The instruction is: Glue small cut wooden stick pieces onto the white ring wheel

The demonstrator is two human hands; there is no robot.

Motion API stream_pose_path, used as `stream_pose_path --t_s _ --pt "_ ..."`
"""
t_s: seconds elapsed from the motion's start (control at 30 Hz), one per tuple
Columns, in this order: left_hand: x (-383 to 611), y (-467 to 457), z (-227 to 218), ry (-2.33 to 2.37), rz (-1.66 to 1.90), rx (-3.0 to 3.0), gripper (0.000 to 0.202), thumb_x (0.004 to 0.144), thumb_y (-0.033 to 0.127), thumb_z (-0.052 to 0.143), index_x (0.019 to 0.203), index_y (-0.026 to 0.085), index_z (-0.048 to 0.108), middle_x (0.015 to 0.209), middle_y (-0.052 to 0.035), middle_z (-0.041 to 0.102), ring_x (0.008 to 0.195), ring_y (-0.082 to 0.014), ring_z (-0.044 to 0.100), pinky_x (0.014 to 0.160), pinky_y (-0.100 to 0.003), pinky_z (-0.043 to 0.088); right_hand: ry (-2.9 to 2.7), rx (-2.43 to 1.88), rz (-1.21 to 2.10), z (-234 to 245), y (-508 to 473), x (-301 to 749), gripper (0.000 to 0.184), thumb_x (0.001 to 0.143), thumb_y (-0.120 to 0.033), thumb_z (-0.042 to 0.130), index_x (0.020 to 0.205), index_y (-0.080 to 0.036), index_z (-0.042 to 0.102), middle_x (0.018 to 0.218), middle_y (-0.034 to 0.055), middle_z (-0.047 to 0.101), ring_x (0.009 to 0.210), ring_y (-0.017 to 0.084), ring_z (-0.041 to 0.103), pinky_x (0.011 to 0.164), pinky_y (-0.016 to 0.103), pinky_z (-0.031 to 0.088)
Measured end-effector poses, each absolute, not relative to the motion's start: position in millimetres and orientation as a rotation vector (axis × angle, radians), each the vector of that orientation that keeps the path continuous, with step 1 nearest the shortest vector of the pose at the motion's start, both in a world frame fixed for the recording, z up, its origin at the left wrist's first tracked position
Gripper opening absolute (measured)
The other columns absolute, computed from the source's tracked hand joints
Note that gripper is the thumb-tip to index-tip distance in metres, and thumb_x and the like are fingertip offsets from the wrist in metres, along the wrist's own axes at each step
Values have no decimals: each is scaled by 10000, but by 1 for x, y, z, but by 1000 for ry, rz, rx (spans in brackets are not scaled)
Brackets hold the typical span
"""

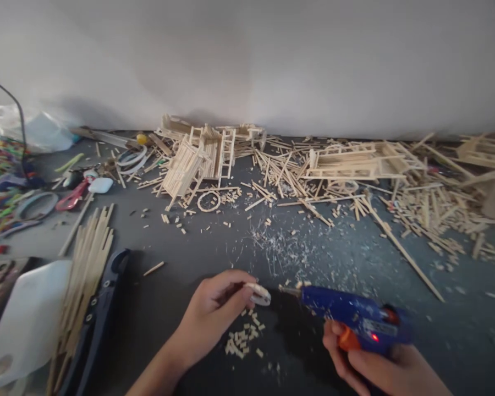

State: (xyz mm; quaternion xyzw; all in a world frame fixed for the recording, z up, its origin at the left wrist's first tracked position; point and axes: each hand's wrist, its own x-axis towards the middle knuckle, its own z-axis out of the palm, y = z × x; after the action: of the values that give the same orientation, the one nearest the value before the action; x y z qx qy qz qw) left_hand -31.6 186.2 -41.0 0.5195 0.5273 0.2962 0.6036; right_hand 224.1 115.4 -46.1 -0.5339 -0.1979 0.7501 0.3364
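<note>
Between the thumb and fingers of my left hand (214,313) is a small ring (260,296) with short wooden pieces along its edge; its far side is partly hidden by my fingers. My right hand (379,366) grips a blue hot glue gun (350,313) with an orange trigger and a lit red light. The gun's nozzle points left toward the ring, with a gap between them. Below the ring lies a small pile of short cut wooden stick pieces (243,338) on the dark table (169,313).
Wooden stick models (200,157) and loose sticks line the back by the wall. A finished-looking stick ring (209,201) lies in front. To the left are a white cutting board (28,319), long sticks (86,258) and a dark-handled cutter (94,319). Glue strands (276,242) litter the middle.
</note>
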Motion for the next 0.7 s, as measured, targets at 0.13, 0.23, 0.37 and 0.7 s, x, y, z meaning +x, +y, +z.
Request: stream_pose_path --t_s 0.13,0.23,0.37,0.7 --pt "-29 187 -44 1219 756 1159 193 823 362 619 892 191 674 811 -56 729 678 -164 674 644 -267 549 -654 -1365 1838 -43 125 217 273 697 -409 746 838 -182 690 684 40 632 448 80 453 447 250 359" --pt "-27 187 -47 1188 811 1100 210 819 368 625 904 179 661 794 -51 725 676 -163 671 662 -284 561 -744 -1352 1781 -49 128 219 214 712 -361 729 833 -193 674 696 38 637 455 93 463 438 254 355" --pt "-27 187 -53 1153 905 1024 238 792 376 659 903 166 653 770 -42 713 644 -150 652 644 -287 571 -827 -1322 1695 -56 131 219 190 720 -346 718 827 -196 674 765 54 659 468 97 477 424 250 356" --pt "-25 190 -56 1110 902 1081 275 787 387 666 939 159 644 828 -58 718 718 -174 660 639 -297 568 -886 -1260 1594 -56 133 209 158 726 -336 704 779 -202 638 753 25 649 533 115 530 418 238 382"
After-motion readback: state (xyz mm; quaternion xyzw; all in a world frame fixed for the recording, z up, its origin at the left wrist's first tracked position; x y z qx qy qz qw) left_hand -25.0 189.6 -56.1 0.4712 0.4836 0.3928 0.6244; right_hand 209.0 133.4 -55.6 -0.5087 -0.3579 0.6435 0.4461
